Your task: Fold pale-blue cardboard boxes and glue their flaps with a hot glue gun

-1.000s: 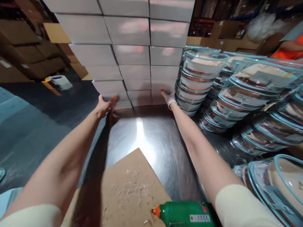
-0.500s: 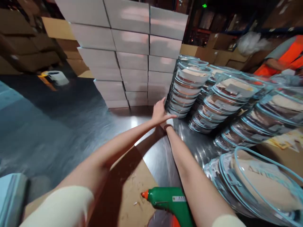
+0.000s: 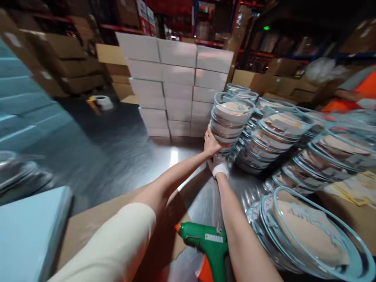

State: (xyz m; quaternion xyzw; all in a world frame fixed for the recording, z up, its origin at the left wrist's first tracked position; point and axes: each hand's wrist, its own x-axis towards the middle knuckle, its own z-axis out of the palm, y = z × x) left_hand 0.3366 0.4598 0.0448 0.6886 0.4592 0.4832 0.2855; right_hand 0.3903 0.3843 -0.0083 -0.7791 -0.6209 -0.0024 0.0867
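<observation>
Beyond the metal tabletop (image 3: 204, 205), saw red-beamed shelving (image 3: 117, 29), brown cartons (image 3: 70, 55) and, over on the right, a person in orange (image 3: 366, 88). Found white boxes (image 3: 179, 90) piled three columns wide toward the far edge, with a white roll (image 3: 104, 102) well to their left.

Had both hands on a stack of clear blue-rimmed containers (image 3: 230, 117), standing near the front right corner of the white boxes. Had left hand (image 3: 212, 143) partly open around the stack's near left side, fingers curved along the wall, thumb stretched across the front. Had right hand (image 3: 216, 164), white covering at the wrist, just below, at the foot of the stack, fingers partly hidden. Could not tell how far open on the right, nor tell a firm grip from a push in either.

Saw more stacks (image 3: 274, 135) farther right, and a lower pile (image 3: 311, 231) of similar containers, lettered on top, toward the near right corner. Noticed a green glue gun (image 3: 202, 235) lying by the near edge, orange nozzle at the right corner of a cardboard sheet (image 3: 91, 223), and a pale blue box (image 3: 32, 231) just left of that sheet.
</observation>
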